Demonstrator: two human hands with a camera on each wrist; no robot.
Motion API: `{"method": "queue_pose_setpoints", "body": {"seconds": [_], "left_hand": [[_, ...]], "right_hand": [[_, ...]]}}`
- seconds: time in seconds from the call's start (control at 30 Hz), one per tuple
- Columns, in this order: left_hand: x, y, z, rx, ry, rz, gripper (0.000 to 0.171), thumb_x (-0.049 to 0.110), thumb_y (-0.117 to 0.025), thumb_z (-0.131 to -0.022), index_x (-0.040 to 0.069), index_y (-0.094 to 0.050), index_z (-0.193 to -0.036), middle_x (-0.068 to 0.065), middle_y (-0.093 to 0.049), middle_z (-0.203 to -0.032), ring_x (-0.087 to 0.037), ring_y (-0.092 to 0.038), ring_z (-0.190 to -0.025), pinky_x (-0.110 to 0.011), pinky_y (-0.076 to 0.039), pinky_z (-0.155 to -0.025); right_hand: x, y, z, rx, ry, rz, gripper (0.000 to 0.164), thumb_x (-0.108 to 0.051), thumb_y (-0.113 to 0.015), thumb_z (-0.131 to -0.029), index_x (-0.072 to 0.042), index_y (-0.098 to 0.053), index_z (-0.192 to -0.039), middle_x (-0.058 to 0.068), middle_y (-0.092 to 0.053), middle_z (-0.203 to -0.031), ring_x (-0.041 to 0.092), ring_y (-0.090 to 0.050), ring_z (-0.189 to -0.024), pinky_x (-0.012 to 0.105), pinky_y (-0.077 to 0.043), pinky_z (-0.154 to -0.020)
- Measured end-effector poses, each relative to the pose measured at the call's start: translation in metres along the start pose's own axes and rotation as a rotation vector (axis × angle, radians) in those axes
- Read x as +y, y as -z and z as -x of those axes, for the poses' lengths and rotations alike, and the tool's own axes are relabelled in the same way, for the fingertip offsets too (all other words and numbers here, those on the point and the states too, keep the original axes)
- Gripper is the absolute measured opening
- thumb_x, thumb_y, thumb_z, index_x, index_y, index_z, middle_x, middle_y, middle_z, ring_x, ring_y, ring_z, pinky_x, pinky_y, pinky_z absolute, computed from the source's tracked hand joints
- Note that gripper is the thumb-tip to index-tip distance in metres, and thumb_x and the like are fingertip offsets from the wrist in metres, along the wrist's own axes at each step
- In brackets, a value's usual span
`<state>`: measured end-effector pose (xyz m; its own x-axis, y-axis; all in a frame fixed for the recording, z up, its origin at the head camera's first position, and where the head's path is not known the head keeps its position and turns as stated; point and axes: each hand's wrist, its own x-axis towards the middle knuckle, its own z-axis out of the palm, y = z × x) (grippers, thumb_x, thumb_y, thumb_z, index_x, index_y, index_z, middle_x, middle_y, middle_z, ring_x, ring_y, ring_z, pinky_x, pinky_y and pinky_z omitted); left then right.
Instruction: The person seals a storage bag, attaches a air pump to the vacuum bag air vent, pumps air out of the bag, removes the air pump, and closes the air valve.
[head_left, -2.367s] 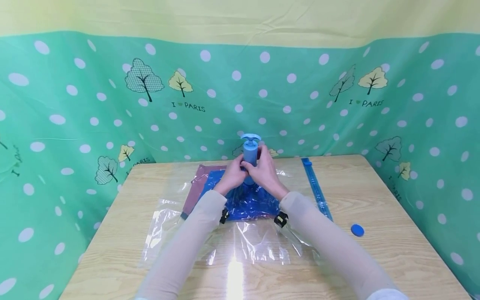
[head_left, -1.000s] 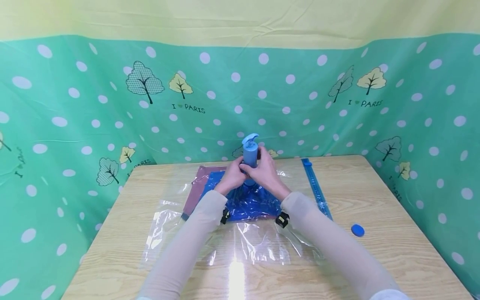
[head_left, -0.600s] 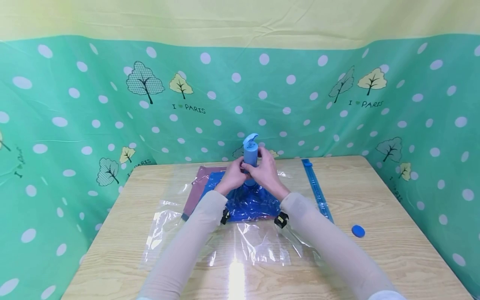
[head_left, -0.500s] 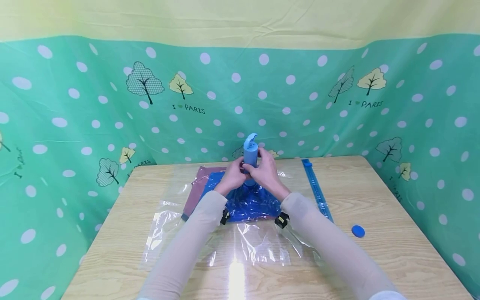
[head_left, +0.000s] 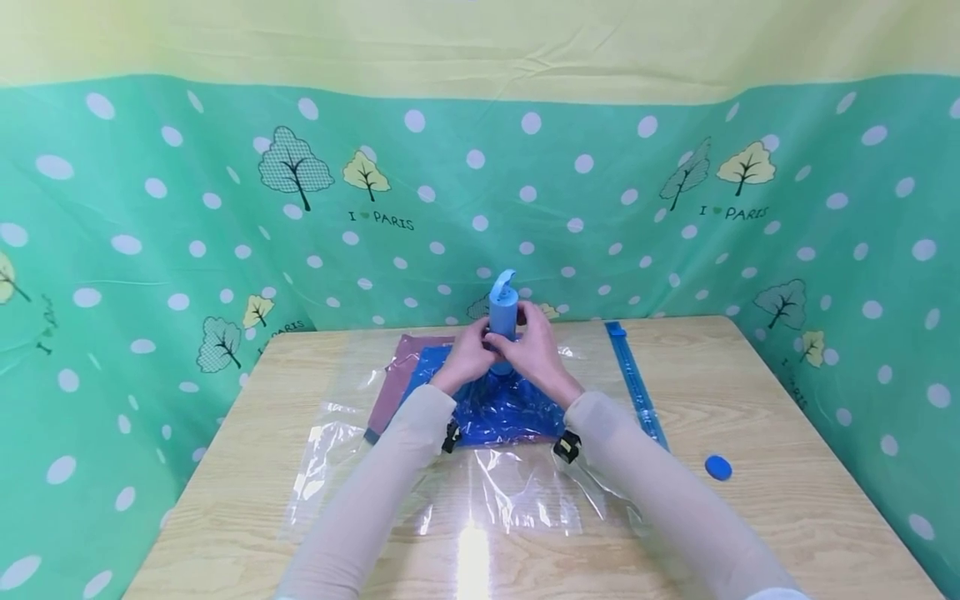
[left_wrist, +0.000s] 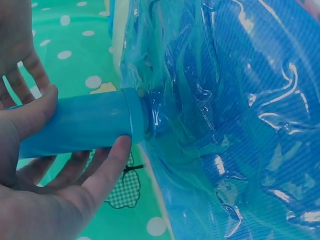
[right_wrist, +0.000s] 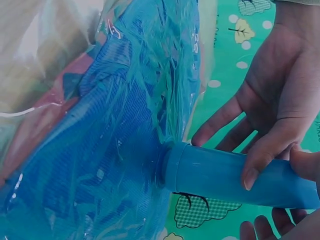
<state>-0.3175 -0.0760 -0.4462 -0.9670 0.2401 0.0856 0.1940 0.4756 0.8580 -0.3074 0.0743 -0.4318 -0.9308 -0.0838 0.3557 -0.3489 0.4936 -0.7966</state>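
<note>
A blue hand pump (head_left: 502, 318) stands upright on a clear plastic vacuum bag (head_left: 517, 492), its curved handle pushed down close to the barrel. My left hand (head_left: 467, 358) holds the barrel from the left, thumb over it and index finger at the lower collar in the left wrist view. From the right, my right hand (head_left: 538, 354) grips the same barrel, its thumb across the side. Inside the bag lie a blue ribbed cloth (left_wrist: 270, 125) and a mauve cloth (head_left: 393, 387). The wrist views show the pump's lower end against the wrinkled plastic; the valve beneath is hidden.
A round blue cap (head_left: 717, 467) lies on the wooden table (head_left: 780, 517) at the right. The bag's blue zip strip (head_left: 635, 383) runs along its right side. A green dotted curtain (head_left: 420, 275) hangs behind and at both sides.
The pump's handle has turned from broadside to nearly edge-on. Both hands keep hold of the barrel in about the same place. The bag, cloths and cap stay put; the head view shifts slightly.
</note>
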Motion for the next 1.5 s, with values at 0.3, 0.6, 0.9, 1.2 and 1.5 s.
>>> {"method": "queue_pose_setpoints", "body": {"seconds": [0.3, 0.6, 0.9, 1.2, 1.5], "left_hand": [[0.0009, 0.0016, -0.0001, 0.015, 0.006, 0.015, 0.055, 0.003, -0.077, -0.094, 0.004, -0.056, -0.144, -0.019, -0.067, -0.129, -0.035, -0.067, -0.117, -0.047, -0.057, -0.096], [0.0016, 0.0003, -0.0004, 0.016, -0.002, -0.006, 0.049, -0.002, -0.070, -0.095, 0.002, -0.058, -0.142, -0.019, -0.068, -0.125, -0.034, -0.068, -0.112, -0.047, -0.057, -0.095], [0.0007, -0.0012, -0.0004, 0.004, 0.011, 0.003, 0.053, -0.001, -0.070, -0.094, 0.003, -0.056, -0.145, -0.019, -0.068, -0.125, -0.033, -0.068, -0.110, -0.047, -0.057, -0.095], [-0.0023, -0.0004, 0.0002, -0.001, 0.004, -0.031, 0.047, -0.003, -0.068, -0.095, 0.003, -0.058, -0.141, -0.017, -0.068, -0.124, -0.031, -0.067, -0.105, -0.045, -0.057, -0.090], [-0.0034, 0.0002, -0.0003, 0.005, 0.006, -0.038, 0.046, -0.002, -0.070, -0.095, 0.003, -0.060, -0.139, -0.015, -0.068, -0.119, -0.028, -0.066, -0.098, -0.042, -0.055, -0.086]], "right_hand": [[-0.0019, 0.0033, 0.0000, -0.001, 0.001, -0.020, 0.061, -0.014, -0.081, -0.095, -0.002, -0.051, -0.147, 0.019, -0.062, -0.130, 0.040, -0.059, -0.123, 0.049, -0.052, -0.100], [0.0016, 0.0014, 0.0024, -0.003, -0.003, -0.001, 0.066, -0.023, -0.084, -0.093, -0.003, -0.049, -0.146, 0.017, -0.060, -0.133, 0.032, -0.059, -0.121, 0.049, -0.049, -0.103], [0.0011, 0.0000, 0.0045, -0.006, 0.016, 0.035, 0.055, -0.016, -0.081, -0.095, 0.000, -0.055, -0.140, 0.019, -0.060, -0.129, 0.035, -0.058, -0.119, 0.049, -0.048, -0.102], [-0.0015, -0.0018, 0.0071, 0.010, 0.005, 0.032, 0.070, -0.021, -0.084, -0.092, 0.000, -0.047, -0.148, 0.021, -0.059, -0.134, 0.039, -0.056, -0.124, 0.052, -0.048, -0.100], [-0.0027, -0.0045, 0.0013, 0.025, -0.038, 0.041, 0.056, -0.027, -0.085, -0.092, -0.003, -0.053, -0.131, 0.015, -0.060, -0.126, 0.038, -0.059, -0.121, 0.047, -0.049, -0.099]]}}
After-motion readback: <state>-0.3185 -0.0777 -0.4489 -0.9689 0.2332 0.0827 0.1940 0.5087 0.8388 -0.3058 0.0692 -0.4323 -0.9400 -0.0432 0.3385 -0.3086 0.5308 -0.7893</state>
